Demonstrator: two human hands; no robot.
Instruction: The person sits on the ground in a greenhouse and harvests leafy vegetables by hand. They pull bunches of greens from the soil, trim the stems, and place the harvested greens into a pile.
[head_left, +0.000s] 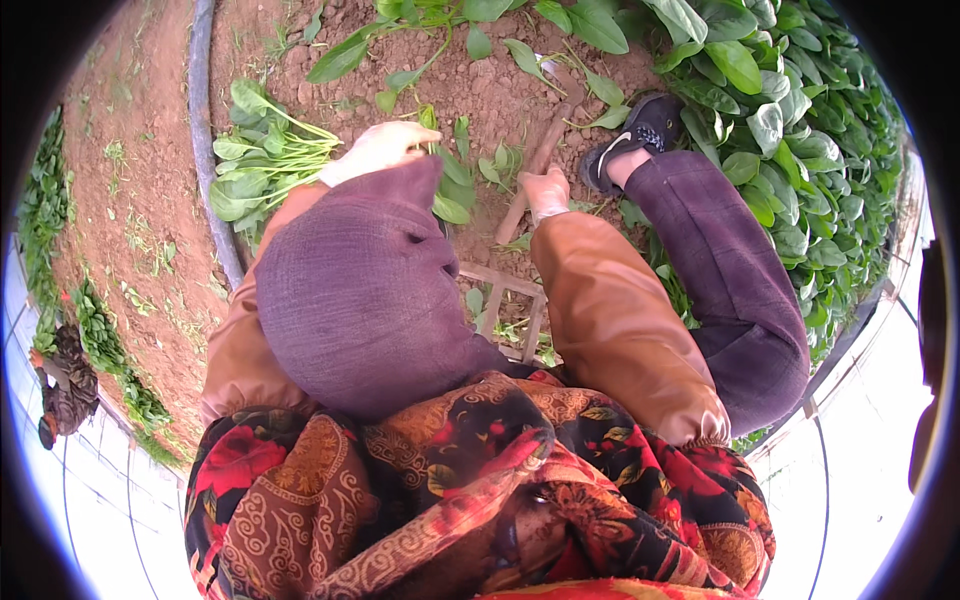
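Note:
My right hand grips the bent wooden handle of a short hand tool. Its pale metal blade rests at the soil among loose leaves. My left hand is low over the ground beyond my knee, next to a leafy green plant that looks like spinach. The knee partly hides its fingers, so I cannot tell whether they hold a stem. By the left wrist lies a bunch of cut spinach, stems towards the hand. More spinach leaves spread over the soil ahead.
Dense spinach grows along the right, beside my shoe. A dark hose runs along the soil at left. Beneath me is a slatted frame. Another person is at far left, near rows of greens.

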